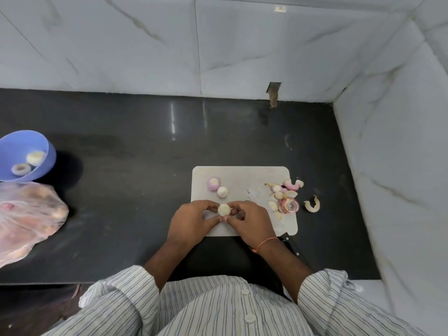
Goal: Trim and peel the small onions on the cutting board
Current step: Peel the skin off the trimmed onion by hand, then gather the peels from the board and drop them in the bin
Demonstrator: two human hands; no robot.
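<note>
Both hands hold one small pale onion (223,209) over the near part of the white cutting board (244,174); the left hand (191,223) pinches it from one side; the right hand (249,223) pinches it from the other; two more onions (217,187) sit on the board, touching; peels (283,198) lie along the board's right edge; a blue bowl (21,154) holds two onions far left, near a plastic bag (29,214).
</note>
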